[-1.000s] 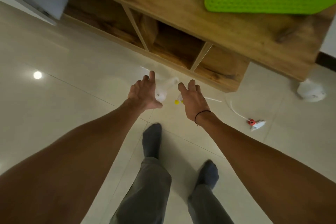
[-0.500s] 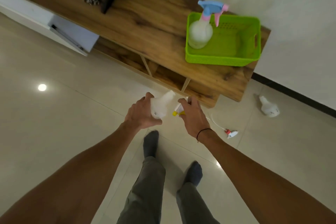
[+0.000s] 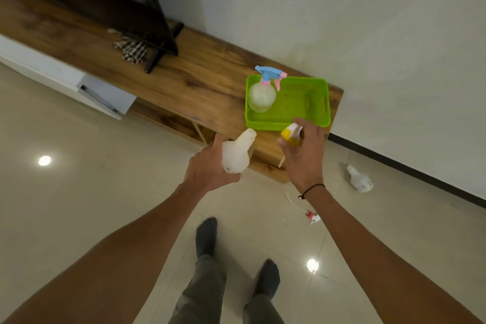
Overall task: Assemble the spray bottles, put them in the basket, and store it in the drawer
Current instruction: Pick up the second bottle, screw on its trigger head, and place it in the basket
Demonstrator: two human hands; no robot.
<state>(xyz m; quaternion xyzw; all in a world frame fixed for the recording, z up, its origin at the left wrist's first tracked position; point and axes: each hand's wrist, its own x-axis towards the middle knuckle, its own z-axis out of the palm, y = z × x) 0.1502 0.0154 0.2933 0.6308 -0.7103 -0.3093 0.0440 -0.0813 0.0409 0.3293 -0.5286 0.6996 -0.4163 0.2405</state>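
Bulbous translucent bottle [image 3: 234, 154], capless neck

Glossy floor tiles [image 3: 79, 218], wood-grain cabinet top [image 3: 184, 81]

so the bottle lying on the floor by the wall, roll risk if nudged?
Probably: the floor bottle lies on its side on glossy tile, and its round body should roll. It looks empty and capless, so likely light. The tapered neck may curve its path.
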